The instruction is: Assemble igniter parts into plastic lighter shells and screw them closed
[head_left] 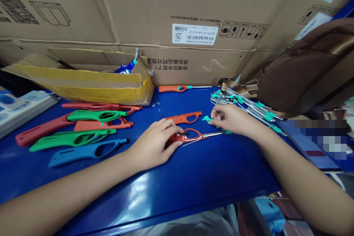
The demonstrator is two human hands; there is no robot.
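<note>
My left hand is closed around the handle of an orange-red lighter shell. A thin wire and a metal tube run out of that shell to the right. In my right hand, thumb and fingertips pinch a small teal plastic piece. Just behind my left hand lies a separate orange shell half. To the right of my right hand is a pile of metal lighter tubes with teal pieces, partly hidden by my wrist.
Red, green and blue lighter shells lie at the left. Behind them stands a yellow-taped carton. An assembled-looking orange lighter rests near the big cardboard wall. A brown bag and a power strip flank the blue table.
</note>
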